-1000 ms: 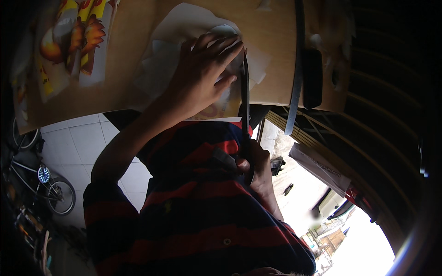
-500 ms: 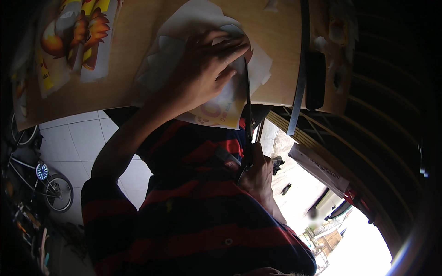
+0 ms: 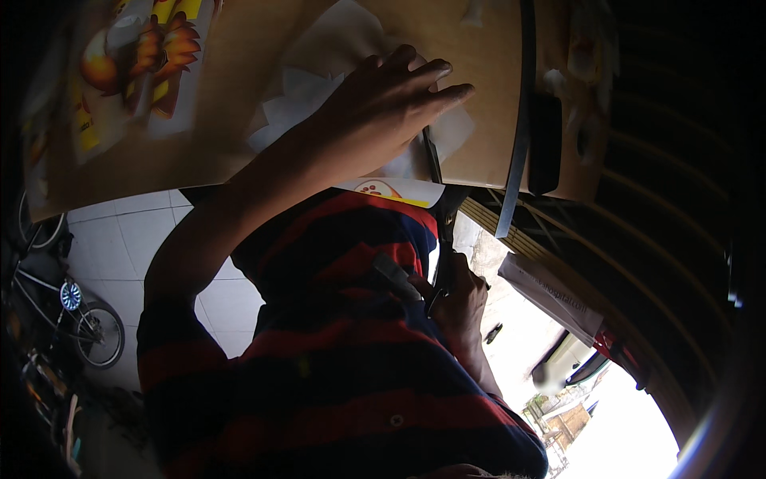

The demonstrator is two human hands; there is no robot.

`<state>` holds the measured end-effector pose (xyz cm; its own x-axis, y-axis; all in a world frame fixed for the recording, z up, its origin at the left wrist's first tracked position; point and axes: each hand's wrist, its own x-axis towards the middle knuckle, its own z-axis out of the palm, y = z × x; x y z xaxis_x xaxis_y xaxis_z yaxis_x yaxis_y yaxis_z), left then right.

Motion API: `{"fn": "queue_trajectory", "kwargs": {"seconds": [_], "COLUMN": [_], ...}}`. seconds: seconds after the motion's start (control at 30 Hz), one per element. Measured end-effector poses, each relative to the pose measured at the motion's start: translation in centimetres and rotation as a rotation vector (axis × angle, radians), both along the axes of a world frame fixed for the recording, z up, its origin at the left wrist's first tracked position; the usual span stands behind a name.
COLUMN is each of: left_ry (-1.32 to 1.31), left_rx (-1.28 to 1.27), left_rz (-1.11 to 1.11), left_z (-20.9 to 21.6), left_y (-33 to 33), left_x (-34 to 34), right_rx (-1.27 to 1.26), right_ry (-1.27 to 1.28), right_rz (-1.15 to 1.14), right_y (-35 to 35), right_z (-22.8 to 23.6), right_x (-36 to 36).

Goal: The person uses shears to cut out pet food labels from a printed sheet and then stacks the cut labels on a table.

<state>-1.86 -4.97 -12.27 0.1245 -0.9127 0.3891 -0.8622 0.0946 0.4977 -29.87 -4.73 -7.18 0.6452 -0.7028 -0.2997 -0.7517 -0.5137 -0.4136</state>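
Note:
My left hand [image 3: 387, 108] reaches over the table with its fingers spread, above pale sheets of paper [image 3: 291, 100]. Under its wrist, a printed sheet [image 3: 391, 190] with a yellow edge and a red pattern hangs over the table's front edge. Low at the right, my right hand [image 3: 463, 299] grips dark long-bladed scissors [image 3: 444, 219]. Their blades point up past the printed sheet's right edge, and the tips are partly hidden near my left hand. A small grey flat piece [image 3: 391, 274] shows beside my right hand, against my striped shirt; whether I hold it is unclear.
The brown table [image 3: 231, 96] carries printed cutouts [image 3: 144, 72] at the left. A long metal ruler-like strip [image 3: 515, 160] juts past the front edge at the right, beside a black oblong object [image 3: 545, 144]. A bicycle [image 3: 88, 327] stands on the tiled floor at the left.
My left hand has moved right, its fingers spreading farther. The printed sheet has folded or shifted, showing less of its face. My right hand and the scissors have moved slightly right.

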Motion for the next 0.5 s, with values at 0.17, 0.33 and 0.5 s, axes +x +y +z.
{"fn": "queue_trajectory", "kwargs": {"seconds": [0.17, 0.33, 0.5], "left_ry": [0.081, 0.327, 0.495], "left_rx": [0.001, -0.076, 0.051], "left_rz": [-0.072, 0.008, 0.049], "left_z": [0.4, -1.0, -0.8], "left_y": [-2.4, -2.9, -2.8], "left_x": [1.1, 0.8, 0.8], "right_rx": [-0.018, 0.020, 0.133], "right_ry": [0.019, -0.019, -0.019], "right_rz": [0.009, -0.023, -0.047], "right_y": [0.0, -0.2, -0.5], "right_z": [-0.6, -0.2, 0.3], "right_x": [-0.3, 0.7, 1.6]}}
